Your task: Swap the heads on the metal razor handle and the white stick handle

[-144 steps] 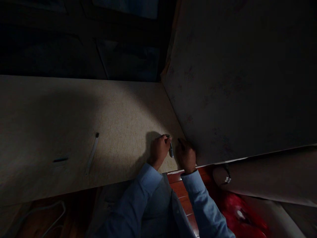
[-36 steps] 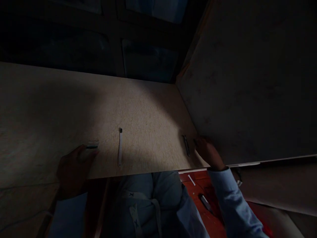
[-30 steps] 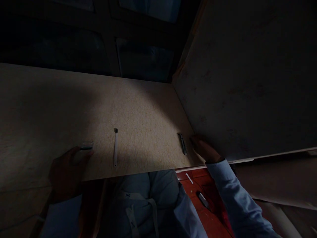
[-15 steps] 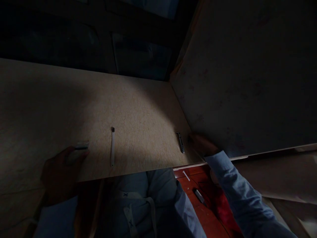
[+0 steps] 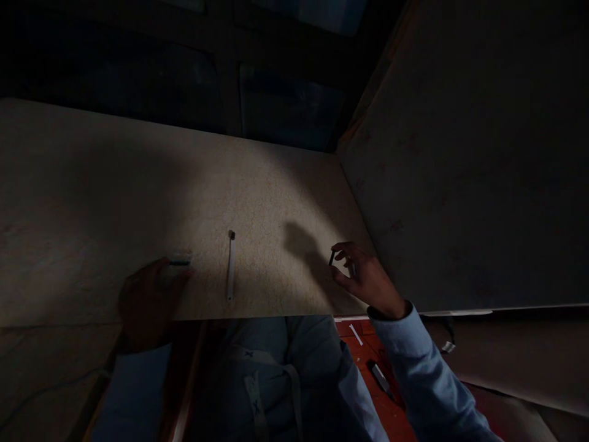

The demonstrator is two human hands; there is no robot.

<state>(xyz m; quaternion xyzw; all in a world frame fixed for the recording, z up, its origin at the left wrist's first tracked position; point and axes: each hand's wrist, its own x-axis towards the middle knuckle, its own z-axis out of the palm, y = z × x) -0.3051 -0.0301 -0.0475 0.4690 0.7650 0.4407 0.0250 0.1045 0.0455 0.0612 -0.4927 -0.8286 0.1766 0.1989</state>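
My left hand (image 5: 150, 298) is at the near left of the pale tabletop, its finger and thumb closed around a small clear piece with a dark strip (image 5: 180, 262). On the right, my right hand (image 5: 363, 276) is raised over the table, casting a shadow to its left. Its thumb and index finger pinch a short, thin dark piece (image 5: 331, 258) whose kind I cannot make out. A small greyish metal tool (image 5: 352, 269) shows partly behind those fingers. Between my hands lies a slim white stick (image 5: 230, 270) with a dark tip at its far end.
A patterned panel (image 5: 460, 184) rises along the table's right side, and dark window panes (image 5: 289, 104) stand behind. My legs (image 5: 276, 368) are under the near edge. A grey-and-black object (image 5: 381, 377) and a white strip (image 5: 356, 334) lie on the red surface below.
My right hand has moved left and up from beside the panel, now with the dark piece in its fingers. The view has shifted; my left hand keeps its grip.
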